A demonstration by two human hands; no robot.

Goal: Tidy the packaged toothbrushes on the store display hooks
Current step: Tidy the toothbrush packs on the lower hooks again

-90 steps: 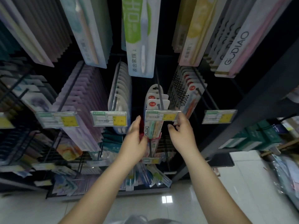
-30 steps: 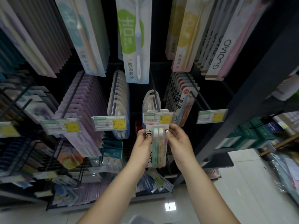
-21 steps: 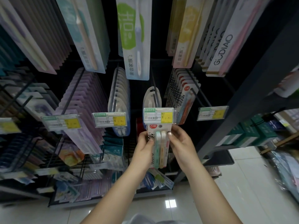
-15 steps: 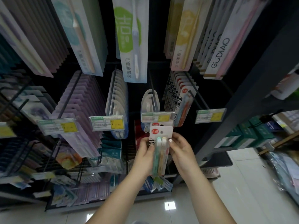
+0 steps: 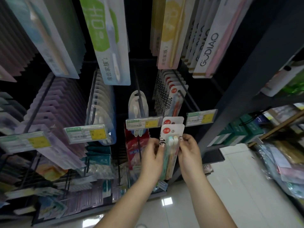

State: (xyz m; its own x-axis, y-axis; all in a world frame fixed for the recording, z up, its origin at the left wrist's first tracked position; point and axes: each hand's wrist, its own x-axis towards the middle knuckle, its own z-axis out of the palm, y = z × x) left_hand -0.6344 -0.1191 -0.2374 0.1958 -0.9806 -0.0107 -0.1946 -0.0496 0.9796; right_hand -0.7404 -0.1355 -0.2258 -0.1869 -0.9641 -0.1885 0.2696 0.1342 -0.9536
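Dark store racking fills the view, hooks loaded with hanging packs. Both arms reach up: left hand point(image 5: 153, 155) and right hand point(image 5: 189, 153) pinch the side edges of two stacked toothbrush packs point(image 5: 171, 145), held just below and right of the middle price tag point(image 5: 142, 123). Four price tags show along this row. "10000" reads on the hooked row point(image 5: 171, 96) behind; "GUDIAO" on a box point(image 5: 209, 48) above.

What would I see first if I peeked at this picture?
Two hands, left hand and right hand, pinch toothbrush packs in the middle, off the hooks. Above hangs a big green-and-white toothbrush box, and rows of purple packs fill the hooks on the left.
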